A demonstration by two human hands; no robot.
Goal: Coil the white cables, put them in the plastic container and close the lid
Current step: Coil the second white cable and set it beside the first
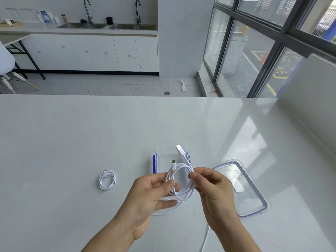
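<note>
Both hands hold a white cable [179, 192] wound into a loose coil above the table. My left hand [149, 197] pinches the coil's left side between thumb and fingers. My right hand [212, 186] pinches its right side, where the USB plug end sticks up. Behind the coil stands the clear plastic container [160, 160] with blue clips, open. Its clear lid [252, 200] lies flat on the table to the right. A second white cable [107, 179], coiled, lies on the table to the left. Another strand of white cable [205, 240] runs under my right forearm.
The white table [72, 133] stretches wide around the hands. A white partition [309, 99] stands along its right edge. Beyond the far edge are a tiled floor, cabinets with sinks, and large windows.
</note>
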